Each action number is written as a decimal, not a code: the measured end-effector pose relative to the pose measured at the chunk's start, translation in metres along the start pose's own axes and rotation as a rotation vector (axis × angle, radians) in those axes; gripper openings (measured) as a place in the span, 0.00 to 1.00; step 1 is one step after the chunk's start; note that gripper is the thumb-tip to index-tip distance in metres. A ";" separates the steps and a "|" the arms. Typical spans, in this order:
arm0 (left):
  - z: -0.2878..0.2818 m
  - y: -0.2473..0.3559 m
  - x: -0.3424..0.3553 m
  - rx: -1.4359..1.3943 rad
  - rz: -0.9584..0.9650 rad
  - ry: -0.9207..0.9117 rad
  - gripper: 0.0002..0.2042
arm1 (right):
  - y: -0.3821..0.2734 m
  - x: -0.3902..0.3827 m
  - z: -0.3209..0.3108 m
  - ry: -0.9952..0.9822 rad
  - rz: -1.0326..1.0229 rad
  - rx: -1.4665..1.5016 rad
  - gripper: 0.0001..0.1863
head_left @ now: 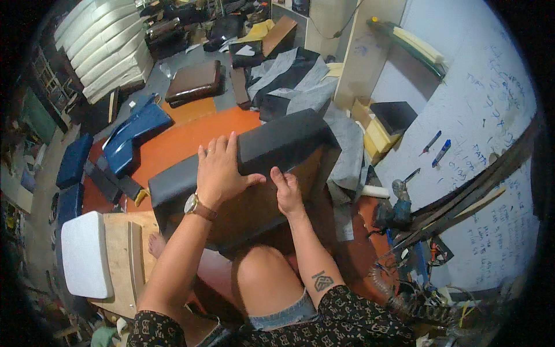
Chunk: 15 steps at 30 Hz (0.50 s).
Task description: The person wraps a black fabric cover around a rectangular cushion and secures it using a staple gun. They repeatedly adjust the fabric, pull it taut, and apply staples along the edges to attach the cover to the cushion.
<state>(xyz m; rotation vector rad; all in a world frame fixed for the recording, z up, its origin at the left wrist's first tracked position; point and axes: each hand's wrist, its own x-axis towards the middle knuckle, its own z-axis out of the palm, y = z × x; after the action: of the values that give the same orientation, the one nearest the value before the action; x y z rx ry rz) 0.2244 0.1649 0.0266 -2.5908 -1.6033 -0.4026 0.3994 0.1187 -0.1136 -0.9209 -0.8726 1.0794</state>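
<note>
A long box-shaped upholstered piece [283, 136] with a black leather-like cover rests slantwise in front of my knees. Its near side shows a brown, wood-like panel [231, 222]. My left hand [221, 173] lies on the black top near its near edge, fingers stretched and thumb out to the right. Close by, my right hand [289, 194] is at the border between the cover and the brown side. Its thumb points up and its fingers are curled; what they hold, if anything, is hidden.
Dark blue covered pieces [133, 136] and a brown cushion [195, 82] lie beyond on the orange surface. Grey and black cloth [295, 72] is heaped at the far side. A white pad [87, 254] sits at left; a power drill [399, 202] stands at right beside a written-on white wall [474, 127].
</note>
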 end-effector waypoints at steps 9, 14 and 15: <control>0.012 0.002 -0.012 -0.019 -0.015 0.065 0.62 | -0.016 -0.014 0.037 0.166 -0.146 -0.209 0.27; 0.003 -0.012 -0.013 -0.046 0.060 0.000 0.68 | -0.029 -0.018 0.044 0.169 -0.062 -0.372 0.30; -0.004 -0.013 -0.010 -0.069 0.072 -0.027 0.67 | -0.028 -0.017 0.038 0.147 -0.032 -0.384 0.32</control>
<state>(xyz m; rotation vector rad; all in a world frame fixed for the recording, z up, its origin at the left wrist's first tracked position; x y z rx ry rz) 0.2076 0.1614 0.0270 -2.7068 -1.5253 -0.4263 0.3700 0.1035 -0.0762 -1.2841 -0.9857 0.8172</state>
